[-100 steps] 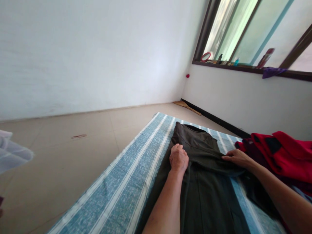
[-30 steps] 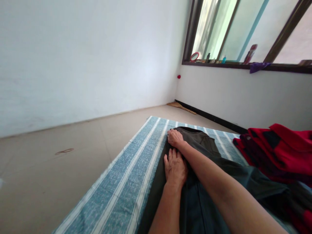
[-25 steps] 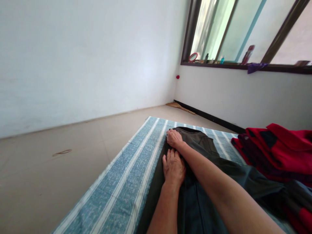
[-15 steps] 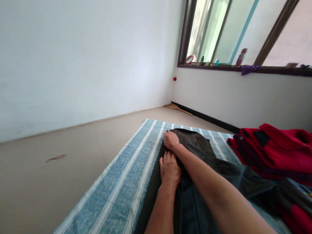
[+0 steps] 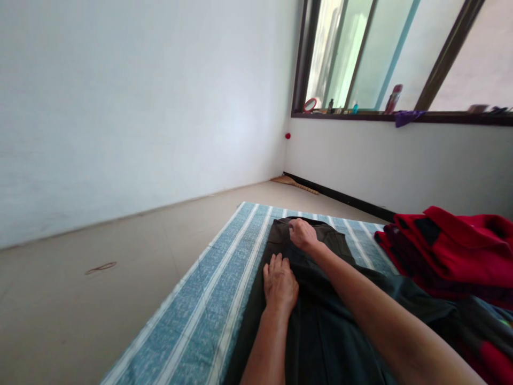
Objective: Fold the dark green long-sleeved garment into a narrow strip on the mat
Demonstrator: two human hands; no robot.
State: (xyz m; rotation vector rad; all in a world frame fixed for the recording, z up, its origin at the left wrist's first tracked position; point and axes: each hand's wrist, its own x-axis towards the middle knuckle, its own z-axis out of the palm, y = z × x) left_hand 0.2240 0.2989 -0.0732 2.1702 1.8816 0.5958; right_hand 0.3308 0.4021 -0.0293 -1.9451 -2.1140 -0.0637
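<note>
A pair of dark trousers (image 5: 316,326) lies spread on the blue-and-white striped cloth (image 5: 212,283), its waist end at the far side. My left hand (image 5: 281,283) rests flat on the trousers near their left edge, fingers stretched forward. Farther up, close to the waistband, my right hand (image 5: 303,234) has its fingers curled and pinching the trouser fabric. One part of the trousers runs off to the right, beneath my right forearm.
Folded red and dark clothes (image 5: 460,246) are stacked at the right. Beyond the cloth, a broom (image 5: 294,183) lies on the floor by the wall corner. A thin brown loop (image 5: 100,268) is on the floor at left. Small bottles and a round mirror (image 5: 310,105) line the windowsill.
My right hand has moved right, away from the trousers' left edge, drawing fabric with it. More of the top left corner now shows. My left hand stays nearly in place.
</note>
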